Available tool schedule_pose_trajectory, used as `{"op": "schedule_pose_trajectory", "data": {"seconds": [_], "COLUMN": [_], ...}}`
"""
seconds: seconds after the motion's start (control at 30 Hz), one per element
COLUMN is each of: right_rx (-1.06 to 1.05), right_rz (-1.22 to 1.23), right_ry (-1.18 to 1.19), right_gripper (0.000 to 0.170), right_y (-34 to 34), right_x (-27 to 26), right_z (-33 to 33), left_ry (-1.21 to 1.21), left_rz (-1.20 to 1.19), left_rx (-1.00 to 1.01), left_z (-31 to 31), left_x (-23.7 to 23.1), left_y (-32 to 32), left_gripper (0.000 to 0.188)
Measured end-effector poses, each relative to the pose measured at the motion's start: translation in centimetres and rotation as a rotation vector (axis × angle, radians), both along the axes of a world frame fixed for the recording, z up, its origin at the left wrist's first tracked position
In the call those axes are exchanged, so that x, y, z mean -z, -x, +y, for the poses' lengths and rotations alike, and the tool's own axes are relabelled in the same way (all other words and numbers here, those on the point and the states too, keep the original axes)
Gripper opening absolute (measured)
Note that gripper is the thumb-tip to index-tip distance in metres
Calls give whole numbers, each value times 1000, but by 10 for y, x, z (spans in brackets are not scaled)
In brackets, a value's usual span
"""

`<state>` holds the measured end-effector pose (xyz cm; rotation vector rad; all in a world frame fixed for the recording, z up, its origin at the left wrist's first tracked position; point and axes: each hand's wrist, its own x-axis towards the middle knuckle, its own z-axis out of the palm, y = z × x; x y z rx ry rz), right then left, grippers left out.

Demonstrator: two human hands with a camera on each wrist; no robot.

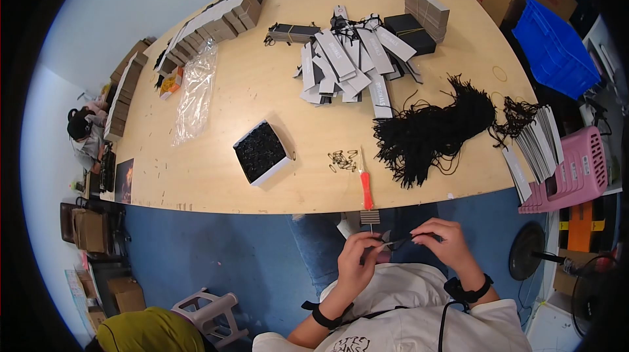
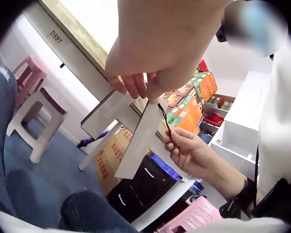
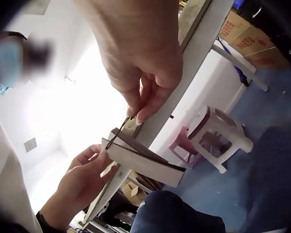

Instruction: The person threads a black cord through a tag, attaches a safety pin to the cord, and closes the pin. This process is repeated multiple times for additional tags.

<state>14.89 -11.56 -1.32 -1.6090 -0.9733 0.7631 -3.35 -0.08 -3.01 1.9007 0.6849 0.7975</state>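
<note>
Presently; left hand [image 1: 359, 261]: grip pinching 2 tags [image 2: 137, 141] (printed); right hand [image 1: 447, 242]: grip pinching 1 black cord [image 2: 165, 119]

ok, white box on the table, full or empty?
Looks full: the white box is open on top, and black pieces spread wall to wall, near the rim. Exact depth: cannot tell.

At the desk's [image 1: 196, 181] near edge, a slim red-handled tool [image 1: 366, 189] lies between a white square box [image 1: 274, 172] and black string cords [image 1: 426, 132]. Grey rectangular card tags [image 1: 335, 56] lie behind it.
</note>
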Motion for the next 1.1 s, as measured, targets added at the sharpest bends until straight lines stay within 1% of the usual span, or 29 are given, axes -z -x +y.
{"op": "schedule_pose_trajectory", "data": {"seconds": [0.03,0.07,0.1,0.13,0.17,0.2,0.27,0.43,0.57,0.67,0.77,0.83,0.87,0.97,1.03,1.07,1.1], "right_rx": [-10,-10,-66,-123,-125,-156,-191,-311,-290,-329,-269,-310,-305,-238,-208,-206,-225], "right_rz": [-72,-73,-76,-79,-80,-57,-33,-45,-69,-38,-74,-160,-162,-187,-342,-343,-391], "right_ry": [-21,-20,-24,-29,-29,-47,-68,26,-4,-34,-52,-83,-84,-53,-39,-40,-50], "right_gripper": [6,6,6,5,5,6,7,9,9,10,12,13,13,13,18,18,22], "right_y": [3,4,5,6,8,11,15,21,22,19,18,16,17,22,23,23,23], "right_x": [-8,-13,-19,-22,-22,-22,-20,-19,-21,-16,-13,-16,-17,-19,-17,-16,-14], "right_z": [4,8,12,16,22,28,35,35,31,25,18,16,15,14,14,13,13], "left_ry": [6,12,13,-36,-86,-86,-236,-303,-343,-327,-273,-287,-300,-364,-392,-417,-418], "left_rz": [13,27,26,33,40,41,50,58,59,37,45,54,63,98,109,120,119], "left_rx": [-19,-37,-38,-31,-25,-28,62,134,205,253,279,272,265,260,275,290,291], "left_z": [1,1,2,3,5,6,9,6,5,6,4,3,3,6,8,8,7], "left_x": [2,3,4,4,4,4,3,-4,-9,-9,-11,-14,-16,-18,-19,-19,-20], "left_y": [0,1,1,1,2,4,8,11,8,6,5,4,2,2,3,4,3], "left_gripper": [22,21,21,22,23,23,24,25,26,26,25,25,24,21,20,19,19]}}
